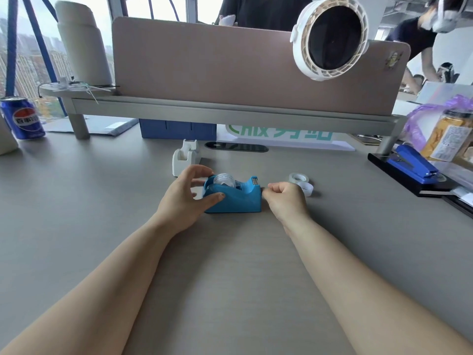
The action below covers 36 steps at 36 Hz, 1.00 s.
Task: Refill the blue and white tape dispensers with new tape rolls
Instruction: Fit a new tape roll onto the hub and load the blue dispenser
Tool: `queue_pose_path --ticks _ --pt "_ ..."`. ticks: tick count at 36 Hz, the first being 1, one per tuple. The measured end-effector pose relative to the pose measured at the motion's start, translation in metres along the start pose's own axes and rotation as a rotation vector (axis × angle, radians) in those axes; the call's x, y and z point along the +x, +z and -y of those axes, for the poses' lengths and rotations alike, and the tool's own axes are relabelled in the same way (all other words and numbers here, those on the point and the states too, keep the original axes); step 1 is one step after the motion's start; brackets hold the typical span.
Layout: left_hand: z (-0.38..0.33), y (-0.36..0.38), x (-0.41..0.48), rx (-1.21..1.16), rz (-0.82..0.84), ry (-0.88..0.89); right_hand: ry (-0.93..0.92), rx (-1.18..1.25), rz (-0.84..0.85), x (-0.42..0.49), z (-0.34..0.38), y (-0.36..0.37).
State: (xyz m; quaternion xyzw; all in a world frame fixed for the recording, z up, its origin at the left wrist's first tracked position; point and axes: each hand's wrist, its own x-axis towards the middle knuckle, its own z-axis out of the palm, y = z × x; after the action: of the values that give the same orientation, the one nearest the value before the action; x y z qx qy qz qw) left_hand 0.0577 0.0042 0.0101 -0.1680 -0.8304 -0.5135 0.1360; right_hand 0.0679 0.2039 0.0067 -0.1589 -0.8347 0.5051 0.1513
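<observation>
The blue tape dispenser (pixel 236 197) stands on the grey desk (pixel 102 201) with a clear tape roll (pixel 224 180) seated in it. My left hand (pixel 188 196) wraps around its left end, thumb against the front side. Just right of the cutter end, my right hand (pixel 285 197) has its fingers pinched shut; whether a tape end is between them is too fine to see. The white tape dispenser (pixel 185 158) stands behind the blue one, its cradle holding no roll. Two loose clear tape rolls (pixel 302 181) lie behind my right hand.
A blue stapler (pixel 414 166) rests on a black notebook at the right, beside a snack jar (pixel 450 135) in a purple bag. A Pepsi can (pixel 23 117) stands far left. A raised shelf with a pink divider (pixel 230 67) runs across the back, a white fan (pixel 331 37) clipped above.
</observation>
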Motion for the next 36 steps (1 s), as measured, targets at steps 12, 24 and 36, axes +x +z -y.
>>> queue_pose_path --ticks 12,24,36 --pt "0.001 0.002 -0.002 0.009 -0.004 -0.001 -0.145 0.195 0.125 -0.018 0.003 -0.003" --pt "0.005 0.003 0.002 0.041 0.017 -0.083 -0.200 0.114 0.252 -0.024 0.000 0.010" --pt "-0.001 0.005 -0.003 0.015 -0.014 -0.080 -0.163 0.149 0.228 -0.025 0.005 0.013"
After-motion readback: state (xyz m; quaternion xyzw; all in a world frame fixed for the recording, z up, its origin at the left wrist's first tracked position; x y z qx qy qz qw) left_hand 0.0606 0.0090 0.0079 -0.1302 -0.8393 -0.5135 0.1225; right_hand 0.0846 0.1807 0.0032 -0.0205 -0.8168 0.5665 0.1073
